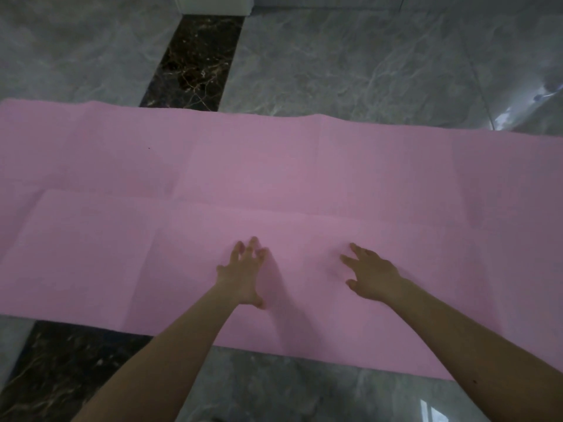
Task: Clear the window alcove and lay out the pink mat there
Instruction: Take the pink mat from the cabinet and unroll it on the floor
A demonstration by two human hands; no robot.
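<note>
The pink mat (pixel 274 166) lies spread across the grey marble floor, running from the left edge of the view to the right edge. A fold line crosses it, and its near half seems to lie doubled over the far half. My left hand (pixel 243 274) rests on the near part of the mat with its fingers spread. To its right, my right hand (pixel 370 275) also presses flat on the mat, fingers apart. Neither hand holds anything.
The grey marble floor (pixel 350 65) has a dark brown marble strip (pixel 195 62) running under the mat and out again at the near left. A white base of a wall or cabinet (pixel 213 4) stands at the top.
</note>
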